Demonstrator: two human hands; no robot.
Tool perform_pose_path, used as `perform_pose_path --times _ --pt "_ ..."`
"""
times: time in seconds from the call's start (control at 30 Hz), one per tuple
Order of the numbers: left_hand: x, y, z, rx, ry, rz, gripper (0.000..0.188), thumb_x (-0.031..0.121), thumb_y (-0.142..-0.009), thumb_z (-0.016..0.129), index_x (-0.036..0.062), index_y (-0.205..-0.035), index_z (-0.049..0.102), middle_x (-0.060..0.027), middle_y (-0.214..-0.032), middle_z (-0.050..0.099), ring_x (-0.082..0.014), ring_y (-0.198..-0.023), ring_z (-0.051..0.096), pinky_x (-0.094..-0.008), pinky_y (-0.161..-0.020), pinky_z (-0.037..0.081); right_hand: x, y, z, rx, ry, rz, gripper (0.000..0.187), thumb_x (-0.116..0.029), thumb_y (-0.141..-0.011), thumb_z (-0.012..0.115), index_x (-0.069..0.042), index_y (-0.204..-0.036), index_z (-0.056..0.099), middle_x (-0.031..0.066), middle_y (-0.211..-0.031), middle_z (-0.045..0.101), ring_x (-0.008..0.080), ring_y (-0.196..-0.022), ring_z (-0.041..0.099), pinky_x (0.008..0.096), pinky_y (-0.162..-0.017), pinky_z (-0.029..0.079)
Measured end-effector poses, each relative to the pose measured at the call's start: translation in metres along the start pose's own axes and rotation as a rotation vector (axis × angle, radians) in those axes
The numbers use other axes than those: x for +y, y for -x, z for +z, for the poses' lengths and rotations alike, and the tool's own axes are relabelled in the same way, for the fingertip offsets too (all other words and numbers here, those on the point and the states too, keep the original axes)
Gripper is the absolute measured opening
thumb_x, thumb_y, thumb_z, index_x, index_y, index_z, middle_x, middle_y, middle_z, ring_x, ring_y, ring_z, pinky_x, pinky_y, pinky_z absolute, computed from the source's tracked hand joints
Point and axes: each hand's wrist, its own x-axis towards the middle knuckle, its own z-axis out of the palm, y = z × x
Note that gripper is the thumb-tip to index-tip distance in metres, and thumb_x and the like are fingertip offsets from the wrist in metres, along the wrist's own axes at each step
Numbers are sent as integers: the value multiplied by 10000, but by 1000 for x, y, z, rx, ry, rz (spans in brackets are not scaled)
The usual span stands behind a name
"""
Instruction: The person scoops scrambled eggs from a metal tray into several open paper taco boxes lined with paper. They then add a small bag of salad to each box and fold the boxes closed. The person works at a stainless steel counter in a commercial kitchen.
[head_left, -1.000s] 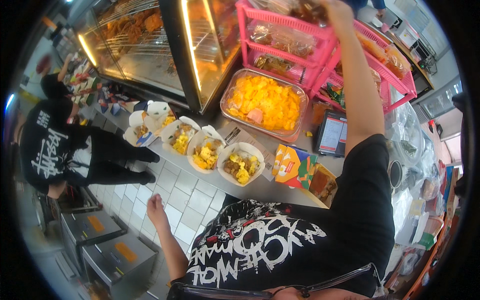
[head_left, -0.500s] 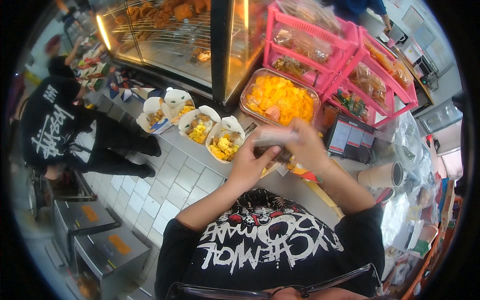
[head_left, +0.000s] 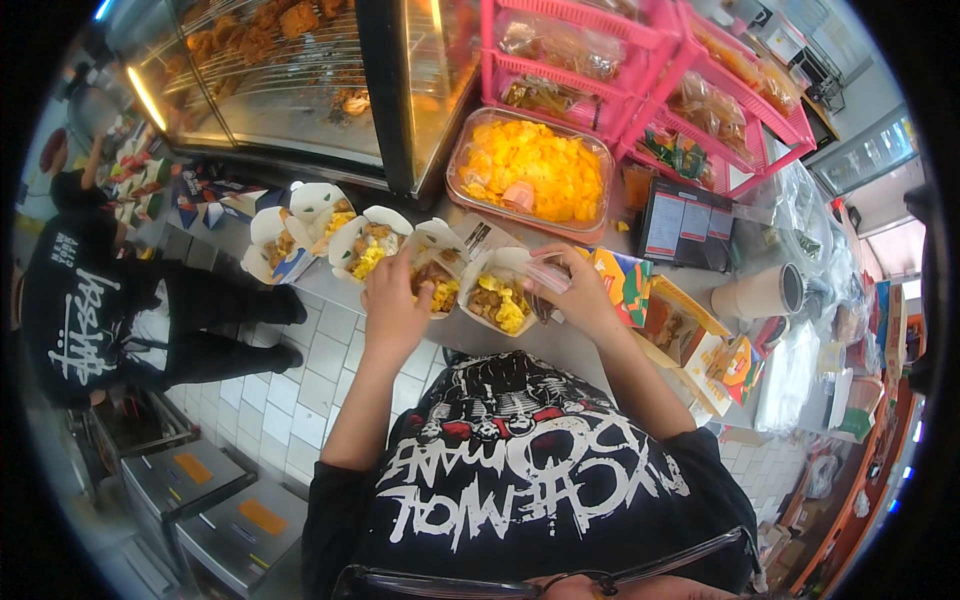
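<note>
Left hand [head_left: 393, 308]: curled at an open white paper box [head_left: 436, 237] of yellow food [head_left: 446, 293], grip unclear
Right hand [head_left: 578, 300]: closed on a clear plastic packet [head_left: 545, 275] beside the rightmost white paper box [head_left: 482, 313]
Table [head_left: 345, 291]: grey metal, beneath both boxes

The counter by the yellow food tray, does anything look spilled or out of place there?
One small thing: a yellow scrap lies loose on the counter, between the clear tray and the tablet. It looks odd because similar yellow food sits contained in the tray and open boxes.
</note>
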Motion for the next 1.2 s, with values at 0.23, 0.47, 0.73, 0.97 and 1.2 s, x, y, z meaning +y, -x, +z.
perform_pose_path --times 0.23,0.47,0.73,0.97,1.2 --pt "57 6 32 -386 595 97 419 124 -801 698 39 -1185 555 -146 -1078 584 -307 -991 586 -382 -841 470 7 0 8 -233 -552 43 537 54 -751 707 -23 -1254 534 38 -1009 611 128 -938 591 272 -814 491" --pt "31 6 41 -299 626 96 141 66 -855 649 21 -984 615 -103 -888 633 -247 -764 632 -315 -685 498 2 4 -19 -67 -256 137 490 40 -760 718 -14 -1216 547 17 -913 605 88 -783 583 229 -678 488" --pt "28 15 42 -403 559 60 321 164 -849 702 8 -1108 590 -130 -1057 625 -239 -967 625 -311 -834 492 -45 -7 -51 -44 -191 91 435 80 -769 690 -17 -1171 552 26 -904 616 97 -843 591 240 -741 507" --pt "12 2 21 -205 1196 -186 293 87 -857 694 33 -1117 571 -71 -1086 606 -149 -991 600 -285 -850 488 -63 -43 26 -376 -236 -27 353 79 -743 719 -41 -1033 558 21 -934 597 98 -862 593 243 -764 505" --pt "-49 0 -45 273 1190 -305 106 -1 -879 627 64 -918 553 -20 -908 626 -95 -821 610 -239 -712 499 -98 -88 104 -588 -455 72 250 23 -801 710 -52 -942 519 24 -940 593 90 -801 606 239 -643 544"
